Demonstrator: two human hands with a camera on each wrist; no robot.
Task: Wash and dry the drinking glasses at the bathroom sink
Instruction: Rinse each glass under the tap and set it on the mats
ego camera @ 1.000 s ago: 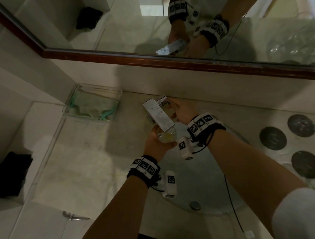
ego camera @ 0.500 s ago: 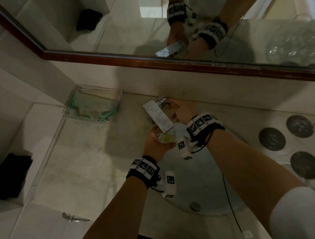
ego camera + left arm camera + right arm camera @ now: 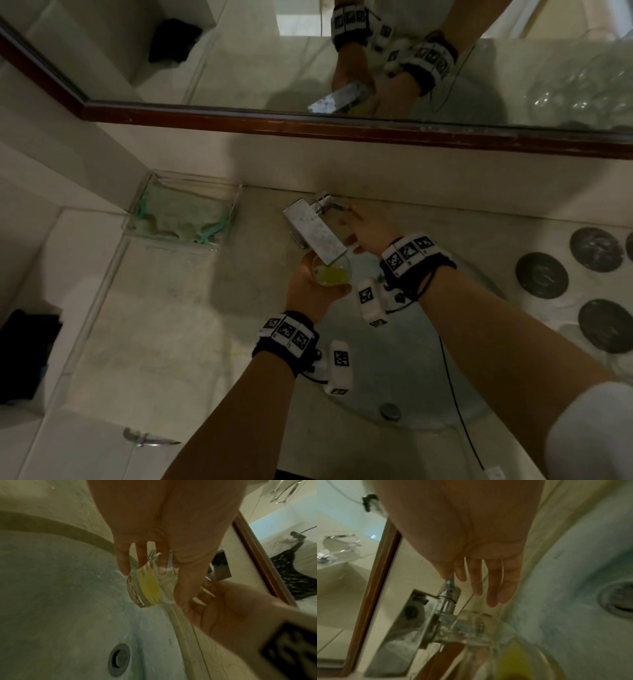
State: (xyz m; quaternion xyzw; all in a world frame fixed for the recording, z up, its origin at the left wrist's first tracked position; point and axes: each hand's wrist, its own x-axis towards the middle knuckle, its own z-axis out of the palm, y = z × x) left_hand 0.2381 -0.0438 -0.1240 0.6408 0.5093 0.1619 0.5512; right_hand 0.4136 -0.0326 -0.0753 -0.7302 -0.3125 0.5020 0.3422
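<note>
My left hand (image 3: 310, 286) grips a clear drinking glass (image 3: 332, 272) with yellow liquid in its bottom, held upright under the flat chrome faucet spout (image 3: 315, 233). In the left wrist view its fingers (image 3: 122, 563) and thumb curl round the glass (image 3: 145, 586) above the basin. My right hand (image 3: 359, 224) is at the thin faucet lever (image 3: 337, 206). In the right wrist view the lever (image 3: 449, 582) sits between thumb and forefinger, the other fingers (image 3: 493, 588) straight. No water stream is plainly visible.
The round glass basin (image 3: 411, 383) has a drain (image 3: 390, 411) near its front. A clear tray (image 3: 185, 219) with green residue stands left of the faucet. Dark round discs (image 3: 541, 275) lie at the right. A wood-framed mirror (image 3: 342, 126) runs along the back wall.
</note>
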